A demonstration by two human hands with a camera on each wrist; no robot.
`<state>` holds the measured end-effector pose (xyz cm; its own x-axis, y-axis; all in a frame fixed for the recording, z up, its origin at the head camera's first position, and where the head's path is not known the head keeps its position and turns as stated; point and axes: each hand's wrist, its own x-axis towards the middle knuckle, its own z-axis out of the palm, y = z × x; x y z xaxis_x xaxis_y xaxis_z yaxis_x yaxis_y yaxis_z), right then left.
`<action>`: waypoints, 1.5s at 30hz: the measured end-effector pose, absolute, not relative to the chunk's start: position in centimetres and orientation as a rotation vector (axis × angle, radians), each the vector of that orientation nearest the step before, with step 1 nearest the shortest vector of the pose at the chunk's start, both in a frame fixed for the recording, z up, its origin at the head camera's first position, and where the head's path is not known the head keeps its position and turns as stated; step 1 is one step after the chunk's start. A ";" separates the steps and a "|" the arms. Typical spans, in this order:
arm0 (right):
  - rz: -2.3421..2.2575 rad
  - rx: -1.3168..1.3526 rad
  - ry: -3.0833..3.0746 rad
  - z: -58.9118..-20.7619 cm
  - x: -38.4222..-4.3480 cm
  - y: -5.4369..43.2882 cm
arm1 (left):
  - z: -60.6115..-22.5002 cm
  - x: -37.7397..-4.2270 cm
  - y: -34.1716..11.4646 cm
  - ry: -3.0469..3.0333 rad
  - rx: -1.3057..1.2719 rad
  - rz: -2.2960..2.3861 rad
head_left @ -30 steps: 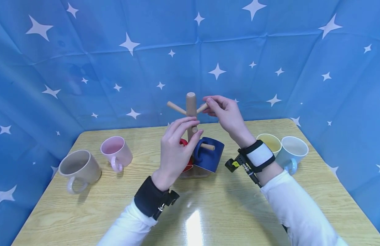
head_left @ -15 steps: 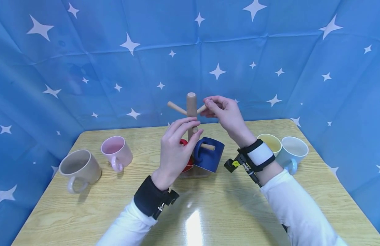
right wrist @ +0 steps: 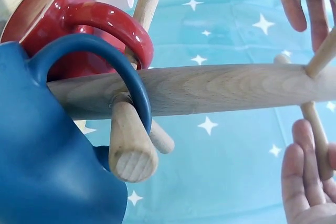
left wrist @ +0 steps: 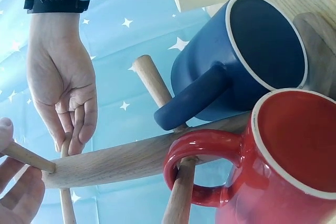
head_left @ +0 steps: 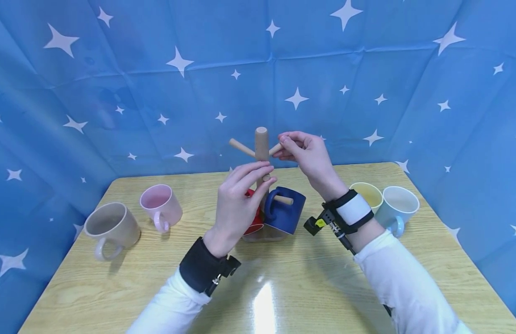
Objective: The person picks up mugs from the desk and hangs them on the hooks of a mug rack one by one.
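Wooden mug stand (head_left: 262,144) upright between your two grips. Your left grip (head_left: 240,197) pinches front peg (head_left: 266,177); your right grip (head_left: 308,155) pinches upper right peg (head_left: 276,149); paired holds likely keep post from twisting. Below grips, blue mug (head_left: 289,214) and red mug (left wrist: 294,145) hang tilted, handles round lower pegs (left wrist: 178,198), upward slant probably stopping slip-off. Left grip hides much of red mug from head view. Bare upper left peg (head_left: 242,147) beyond left grip. Bench (head_left: 324,287) carries grey mug (head_left: 126,228) and pink mug (head_left: 170,208) left of left grip; right of right grip, light blue mug (head_left: 395,208) and yellow mug (head_left: 368,194), partly behind your wrist strap (head_left: 355,209).

Wooden mug tree (head_left: 262,143) — upright — bearing red mug (left wrist: 296,145), blue mug (head_left: 289,214)
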<state>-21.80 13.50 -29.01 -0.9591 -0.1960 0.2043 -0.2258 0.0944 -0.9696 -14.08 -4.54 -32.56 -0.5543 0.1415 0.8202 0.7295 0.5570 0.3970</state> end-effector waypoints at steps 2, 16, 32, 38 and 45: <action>2.050 0.435 -2.303 -29.0 -21.6 13.6 | -32.5 -14.1 -4.6 -2.017 -0.699 -0.981; 2.024 0.344 -2.273 -29.0 -20.1 14.2 | -32.1 -14.6 -5.9 -1.990 -0.654 -1.105; 1.975 0.356 -2.211 -29.6 -18.6 14.1 | -32.1 -14.8 -7.0 -2.003 -0.647 -1.066; 1.955 0.371 -2.193 -29.7 -18.0 14.1 | -32.0 -14.8 -7.6 -2.008 -0.620 -1.069; 1.884 0.379 -2.188 -29.8 -17.1 14.0 | -32.1 -15.0 -8.3 -2.025 -0.592 -1.059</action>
<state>-17.12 13.99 -29.81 -0.9404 -0.0462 0.3370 -0.3402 0.1402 -0.9299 -15.01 -8.31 -32.09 -0.6025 0.0521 0.7965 0.6838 0.5484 0.4813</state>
